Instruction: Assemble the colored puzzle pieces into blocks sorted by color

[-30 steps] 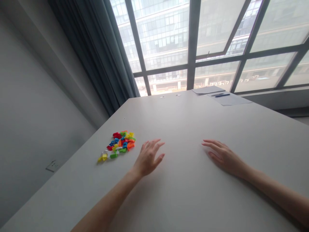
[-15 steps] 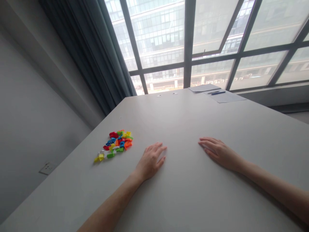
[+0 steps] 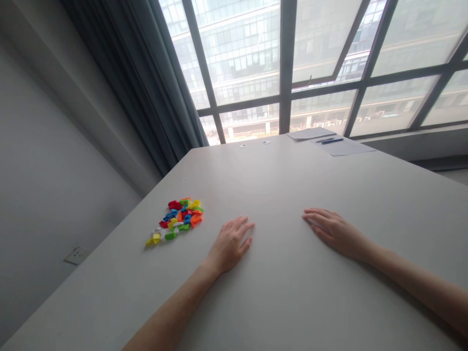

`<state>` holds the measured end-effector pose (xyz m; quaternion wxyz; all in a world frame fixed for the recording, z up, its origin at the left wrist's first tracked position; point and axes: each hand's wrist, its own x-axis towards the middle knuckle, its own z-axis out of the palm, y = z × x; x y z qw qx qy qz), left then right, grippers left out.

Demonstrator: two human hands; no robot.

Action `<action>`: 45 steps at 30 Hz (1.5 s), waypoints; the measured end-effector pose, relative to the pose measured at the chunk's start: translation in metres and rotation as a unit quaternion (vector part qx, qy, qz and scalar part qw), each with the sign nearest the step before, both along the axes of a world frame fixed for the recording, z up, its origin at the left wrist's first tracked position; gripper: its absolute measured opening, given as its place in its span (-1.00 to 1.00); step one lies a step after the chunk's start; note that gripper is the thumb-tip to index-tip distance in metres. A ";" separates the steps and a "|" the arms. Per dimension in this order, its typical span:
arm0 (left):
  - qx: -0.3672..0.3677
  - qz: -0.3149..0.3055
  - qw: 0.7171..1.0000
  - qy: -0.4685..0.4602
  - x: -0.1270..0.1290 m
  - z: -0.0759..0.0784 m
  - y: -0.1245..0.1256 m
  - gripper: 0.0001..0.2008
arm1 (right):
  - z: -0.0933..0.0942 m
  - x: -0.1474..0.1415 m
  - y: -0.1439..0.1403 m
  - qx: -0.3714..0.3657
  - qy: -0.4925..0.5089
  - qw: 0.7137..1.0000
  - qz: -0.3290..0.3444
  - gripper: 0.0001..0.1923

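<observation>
My left hand [image 3: 229,243] lies flat, palm down, on the white table [image 3: 278,185], holding nothing, fingers slightly apart. My right hand [image 3: 333,231] also rests palm down on the table, empty, a hand's width to the right of the left one. A pile of small plastic pieces [image 3: 178,218] in red, blue, yellow, green, orange and white lies on the table left of my left hand, apart from it.
Sheets of paper [image 3: 331,140] with a blue pen [image 3: 332,141] lie at the table's far edge by the window. Two small round discs [image 3: 254,144] sit near that edge. A dark curtain [image 3: 146,92] hangs at the left; the table's left edge runs diagonally.
My left hand has lowered from a raised, spread pose to lie flat on the table. The right hand has barely moved. The camera shifted slightly.
</observation>
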<state>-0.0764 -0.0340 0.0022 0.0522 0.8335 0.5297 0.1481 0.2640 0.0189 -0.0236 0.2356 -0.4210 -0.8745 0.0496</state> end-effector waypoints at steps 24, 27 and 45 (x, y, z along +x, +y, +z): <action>0.006 -0.004 1.000 -0.004 0.000 -0.002 -0.002 -0.60 | 0.002 0.000 -0.002 -0.001 0.005 1.000 0.000 -0.65; 0.034 0.023 0.999 0.006 -0.010 0.001 0.006 -0.58 | 0.002 0.000 -0.002 -0.001 0.007 1.000 0.001 -0.65; 0.106 0.511 0.795 -0.308 -0.236 0.005 0.020 -0.51 | -0.001 0.000 -0.001 -0.007 0.007 1.000 -0.008 -0.63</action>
